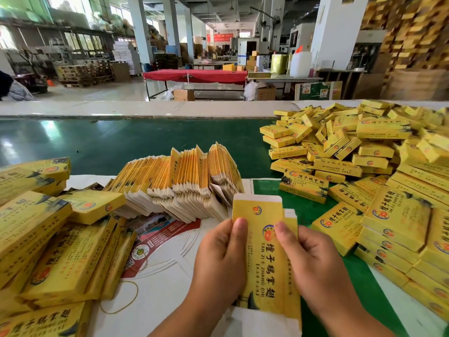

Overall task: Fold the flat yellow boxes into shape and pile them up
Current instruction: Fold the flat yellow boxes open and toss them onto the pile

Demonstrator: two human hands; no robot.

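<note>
The flat box (266, 259) hides both hands' fingers; its lower end leaves the frame.

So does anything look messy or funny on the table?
Yes. The folded boxes on the right lie in a jumbled heap, tipped every way, not neatly stacked. The row of flat boxes leans and fans apart. Nothing looks torn or spilled.

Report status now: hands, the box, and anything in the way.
Both hands, left and right, grip one flat box, not yet opened. Flat stack ahead, folded pile at right. Nothing in the way.
</note>
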